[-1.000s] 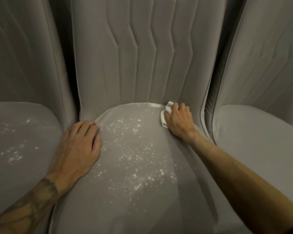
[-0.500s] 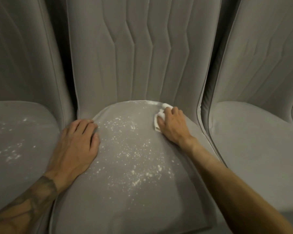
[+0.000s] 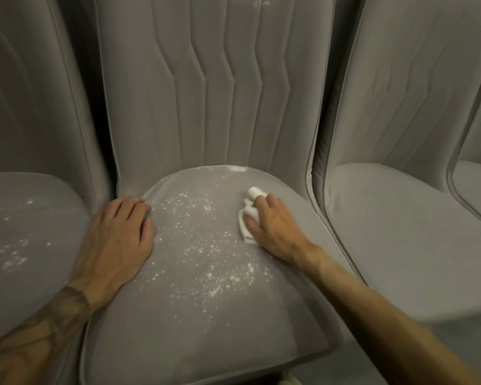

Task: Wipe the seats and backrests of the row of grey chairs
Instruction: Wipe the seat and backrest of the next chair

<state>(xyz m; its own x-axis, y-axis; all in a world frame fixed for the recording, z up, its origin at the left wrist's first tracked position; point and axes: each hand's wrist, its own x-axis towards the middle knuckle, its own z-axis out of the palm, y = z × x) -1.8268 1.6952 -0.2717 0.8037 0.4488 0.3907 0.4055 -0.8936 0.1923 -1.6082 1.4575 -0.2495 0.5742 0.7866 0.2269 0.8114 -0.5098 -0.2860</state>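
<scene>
Bracing flat with the left hand [image 3: 120, 237], unmoved on the left edge of the middle seat [image 3: 206, 329]. Leaving the powder [image 3: 200, 245] mid-cushion mostly untouched so far (plenty to go). Gripping the white cloth [image 3: 245, 226] in the right hand [image 3: 272, 226], now slid forward off the back corner toward that powder. Likely sweeping through it next.

Grey chairs [image 3: 211, 93] — zigzag stitched backrest; white cloth [image 3: 247, 215]; white powder specks [image 3: 200, 245] — seat.

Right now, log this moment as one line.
step: wiping middle seat | right hand: holds white cloth on seat | left hand: flat on seat's left edge | white powder: across seat centre
</scene>
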